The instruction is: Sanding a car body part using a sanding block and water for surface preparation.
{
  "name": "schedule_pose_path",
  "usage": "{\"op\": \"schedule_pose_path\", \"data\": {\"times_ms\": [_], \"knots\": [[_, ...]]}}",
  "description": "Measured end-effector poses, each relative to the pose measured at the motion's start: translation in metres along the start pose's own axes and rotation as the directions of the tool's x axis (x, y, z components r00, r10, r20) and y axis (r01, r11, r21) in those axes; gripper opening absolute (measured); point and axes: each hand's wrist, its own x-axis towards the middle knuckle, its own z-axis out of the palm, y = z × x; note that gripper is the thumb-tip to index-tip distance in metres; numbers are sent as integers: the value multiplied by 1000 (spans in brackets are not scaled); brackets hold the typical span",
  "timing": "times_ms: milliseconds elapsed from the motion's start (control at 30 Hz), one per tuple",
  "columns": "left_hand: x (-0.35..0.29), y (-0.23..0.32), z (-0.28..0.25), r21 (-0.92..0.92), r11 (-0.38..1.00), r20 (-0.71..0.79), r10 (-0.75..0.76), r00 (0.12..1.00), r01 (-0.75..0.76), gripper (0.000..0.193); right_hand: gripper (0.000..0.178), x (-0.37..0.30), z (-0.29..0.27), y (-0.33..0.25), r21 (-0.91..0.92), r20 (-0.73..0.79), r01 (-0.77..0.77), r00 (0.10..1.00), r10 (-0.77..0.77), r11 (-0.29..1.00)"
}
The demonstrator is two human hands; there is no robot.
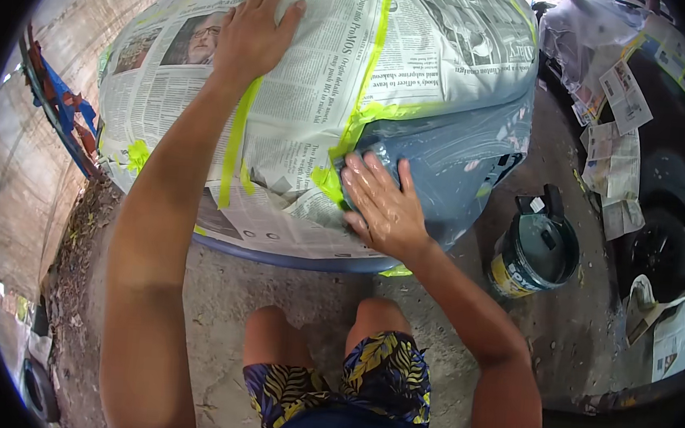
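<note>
A car body end, masked with newspaper sheets [302,114] and bright yellow-green tape [240,137], curves in front of me. My left hand [256,34] rests on the newspaper at the upper left, fingers spread. To its lower right, my right hand [387,209] lies flat on the bare grey-blue body panel [451,166], close to the taped edge. Its fingers are stretched out and look wet. Whether anything thin lies beneath that palm is hidden. Whitish wet streaks cover the panel, which has a dark opening at its right side.
A bucket [537,249] of dark liquid stands on the ground to the right, a dark object at its rim. Further right is a dark car [678,144], partly papered, with a black wheel [661,251]. Pale sheeting [29,213] hangs at the left; a tyre [40,391] lies lower left.
</note>
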Motion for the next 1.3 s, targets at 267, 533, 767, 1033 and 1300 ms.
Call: {"op": "schedule_pose_path", "data": {"times_ms": [267, 533, 767, 1033, 1300], "knots": [[0, -1, -3, -7, 999, 51, -37, 998, 37, 62, 45, 24, -53, 40, 51, -190, -384, 902, 387, 922], [-1, -3, -2, 15, 998, -2, -55, 999, 55, 60, 42, 34, -56, 17, 76, -234, -433, 868, 438, 898], [-2, -5, -2, -15, 1000, -65, -11, 998, 10, 60, 31, 59, -62, 15, 169, -183, -283, 932, 312, 944], [0, -5, -3, 15, 999, 20, -50, 999, 50, 62, 29, 68, -64, 17, 166, -224, -167, 953, 202, 972], [-1, -5, -2, 20, 999, 1, -44, 999, 44, 60, 29, 66, -71, 20, 166, -152, -237, 953, 262, 957]]}}
